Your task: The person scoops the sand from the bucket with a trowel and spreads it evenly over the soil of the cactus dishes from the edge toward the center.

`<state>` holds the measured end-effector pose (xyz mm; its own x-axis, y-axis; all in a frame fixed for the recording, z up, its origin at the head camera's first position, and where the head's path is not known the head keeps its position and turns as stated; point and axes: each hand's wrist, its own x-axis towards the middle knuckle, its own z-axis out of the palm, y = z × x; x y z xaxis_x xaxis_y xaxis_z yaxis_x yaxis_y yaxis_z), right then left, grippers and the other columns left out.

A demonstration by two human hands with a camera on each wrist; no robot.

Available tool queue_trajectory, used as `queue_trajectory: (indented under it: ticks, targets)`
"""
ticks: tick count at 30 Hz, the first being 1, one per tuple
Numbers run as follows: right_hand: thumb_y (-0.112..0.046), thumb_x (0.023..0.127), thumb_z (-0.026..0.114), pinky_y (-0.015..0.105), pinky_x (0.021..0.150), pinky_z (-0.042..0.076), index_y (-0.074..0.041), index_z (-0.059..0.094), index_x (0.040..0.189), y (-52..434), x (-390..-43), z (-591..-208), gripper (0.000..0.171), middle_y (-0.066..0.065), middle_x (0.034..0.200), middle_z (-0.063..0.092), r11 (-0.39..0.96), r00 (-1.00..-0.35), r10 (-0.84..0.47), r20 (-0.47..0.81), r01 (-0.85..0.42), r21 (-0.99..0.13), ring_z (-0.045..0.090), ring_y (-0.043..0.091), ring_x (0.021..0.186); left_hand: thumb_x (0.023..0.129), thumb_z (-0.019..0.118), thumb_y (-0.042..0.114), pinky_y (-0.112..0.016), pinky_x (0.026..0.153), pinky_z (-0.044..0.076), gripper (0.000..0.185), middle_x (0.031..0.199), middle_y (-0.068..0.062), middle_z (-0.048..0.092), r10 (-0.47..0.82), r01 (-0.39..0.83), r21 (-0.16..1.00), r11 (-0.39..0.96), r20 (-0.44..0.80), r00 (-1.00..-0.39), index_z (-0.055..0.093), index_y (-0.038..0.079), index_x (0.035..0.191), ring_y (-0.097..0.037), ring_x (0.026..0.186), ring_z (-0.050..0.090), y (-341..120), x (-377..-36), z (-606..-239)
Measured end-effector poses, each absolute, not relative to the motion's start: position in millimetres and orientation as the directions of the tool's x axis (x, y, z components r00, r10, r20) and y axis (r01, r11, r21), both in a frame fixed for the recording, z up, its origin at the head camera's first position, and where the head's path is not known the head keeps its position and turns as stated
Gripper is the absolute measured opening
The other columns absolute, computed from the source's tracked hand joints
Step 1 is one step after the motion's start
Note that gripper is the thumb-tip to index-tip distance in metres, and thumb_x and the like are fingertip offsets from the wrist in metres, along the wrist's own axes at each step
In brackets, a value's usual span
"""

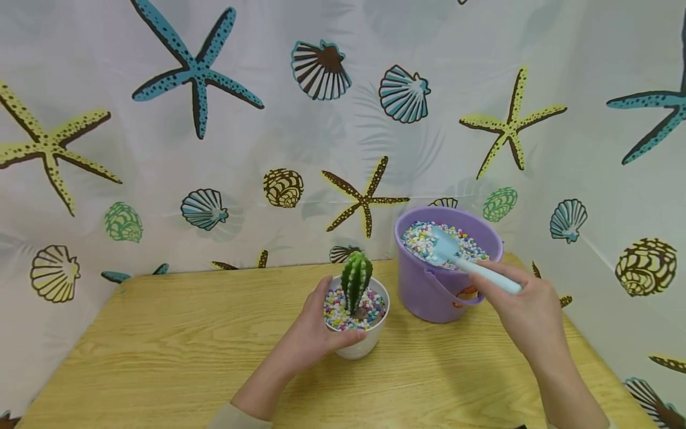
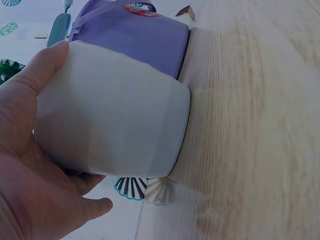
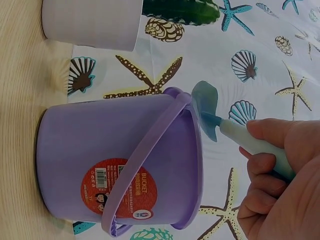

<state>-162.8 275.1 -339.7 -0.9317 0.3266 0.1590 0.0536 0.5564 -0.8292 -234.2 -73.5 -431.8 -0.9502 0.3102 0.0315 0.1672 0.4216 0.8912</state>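
Observation:
My left hand [image 1: 308,336] holds a white flowerpot [image 1: 358,347] on the table, with the thumb on the near side and the fingers round its left side. A green cactus [image 1: 355,283] stands upright in the pot among small multicoloured pebbles [image 1: 334,316]. To the right, my right hand [image 1: 527,307] grips the pale handle of a light-blue toy shovel [image 1: 446,245]. Its blade is over the pebbles [image 1: 418,239] in a purple bucket [image 1: 423,292], overlapping them in the head view. In the right wrist view, the blade [image 3: 204,107] shows beside the bucket's rim, fingers curled round the handle.
Both containers stand on a wooden table [image 1: 187,333], the bucket near its back right corner. The bucket's handle [image 3: 145,155] hangs down its front over a red label. A white curtain [image 1: 241,137] printed with starfish and shells hangs behind and at the right.

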Motion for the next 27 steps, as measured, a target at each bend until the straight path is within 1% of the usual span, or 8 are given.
queue_trajectory:
  ticks: [3, 4, 6, 8, 14, 18, 21, 27]
  targets:
    - [-0.066, 0.095, 0.081, 0.032, 0.051, 0.043, -0.032, 0.081, 0.135, 272, -160, -339, 0.052, 0.007, 0.112, 0.072, 0.557, -0.933, 0.323, 0.158, 0.053, -0.829, 0.049, 0.018, 0.068, 0.083, 0.099, 0.049, -0.066, 0.124, 0.036, 0.132, 0.173, -0.026, 0.029, 0.311, 0.172, 0.889, 0.424, 0.035, -0.950, 0.015, 0.012, 0.177, -0.046, 0.154, 0.040, -74, -234, -431]
    - [-0.066, 0.095, 0.081, 0.032, 0.051, 0.043, -0.033, 0.082, 0.134, 271, -159, -339, 0.052, 0.007, 0.111, 0.072, 0.557, -0.934, 0.322, 0.157, 0.053, -0.829, 0.049, 0.018, 0.069, 0.083, 0.099, 0.049, -0.066, 0.124, 0.036, 0.132, 0.173, -0.026, 0.029, 0.312, 0.173, 0.889, 0.424, 0.035, -0.949, 0.015, 0.012, 0.177, -0.046, 0.154, 0.041, -74, -234, -431]
    - [-0.066, 0.094, 0.081, 0.032, 0.055, 0.045, -0.033, 0.082, 0.133, 268, -158, -340, 0.050, 0.005, 0.113, 0.074, 0.563, -0.934, 0.317, 0.165, 0.046, -0.825, 0.051, 0.019, 0.074, 0.083, 0.098, 0.050, -0.067, 0.123, 0.036, 0.131, 0.173, -0.026, 0.028, 0.315, 0.174, 0.889, 0.423, 0.036, -0.948, 0.014, 0.013, 0.177, -0.046, 0.153, 0.041, -74, -234, -432]
    - [-0.065, 0.094, 0.082, 0.032, 0.056, 0.047, -0.033, 0.083, 0.132, 266, -156, -340, 0.050, 0.005, 0.111, 0.075, 0.560, -0.934, 0.316, 0.168, 0.040, -0.828, 0.052, 0.020, 0.075, 0.083, 0.098, 0.050, -0.066, 0.123, 0.037, 0.131, 0.173, -0.026, 0.028, 0.316, 0.176, 0.889, 0.422, 0.037, -0.948, 0.014, 0.013, 0.177, -0.046, 0.153, 0.041, -75, -234, -432]
    - [-0.057, 0.095, 0.086, 0.030, 0.063, 0.052, -0.032, 0.085, 0.128, 261, -153, -344, 0.041, 0.001, 0.116, 0.079, 0.554, -0.935, 0.288, 0.208, -0.015, -0.832, 0.059, 0.021, 0.085, 0.083, 0.098, 0.049, -0.066, 0.122, 0.038, 0.131, 0.174, -0.026, 0.027, 0.318, 0.169, 0.894, 0.414, 0.032, -0.948, 0.014, 0.014, 0.177, -0.046, 0.153, 0.042, -75, -234, -433]
    - [-0.056, 0.096, 0.085, 0.030, 0.061, 0.049, -0.035, 0.085, 0.127, 258, -151, -345, 0.037, -0.001, 0.119, 0.079, 0.550, -0.945, 0.256, 0.204, -0.031, -0.835, 0.056, 0.019, 0.082, 0.084, 0.098, 0.048, -0.066, 0.123, 0.038, 0.131, 0.174, -0.026, 0.027, 0.318, 0.169, 0.895, 0.413, 0.032, -0.948, 0.014, 0.014, 0.177, -0.046, 0.153, 0.042, -75, -234, -433]
    - [-0.056, 0.096, 0.085, 0.031, 0.057, 0.046, -0.036, 0.084, 0.127, 256, -149, -346, 0.037, 0.001, 0.117, 0.077, 0.553, -0.950, 0.243, 0.195, -0.029, -0.832, 0.052, 0.020, 0.076, 0.084, 0.098, 0.048, -0.066, 0.123, 0.038, 0.131, 0.174, -0.026, 0.027, 0.318, 0.171, 0.895, 0.412, 0.035, -0.948, 0.014, 0.013, 0.177, -0.046, 0.153, 0.042, -75, -233, -433]
    - [-0.056, 0.094, 0.086, 0.031, 0.062, 0.050, -0.032, 0.085, 0.126, 252, -146, -348, 0.040, 0.001, 0.113, 0.079, 0.566, -0.953, 0.232, 0.193, -0.029, -0.824, 0.057, 0.023, 0.081, 0.084, 0.098, 0.048, -0.065, 0.123, 0.038, 0.130, 0.173, -0.026, 0.028, 0.319, 0.174, 0.892, 0.417, 0.036, -0.947, 0.014, 0.012, 0.177, -0.046, 0.152, 0.042, -74, -233, -432]
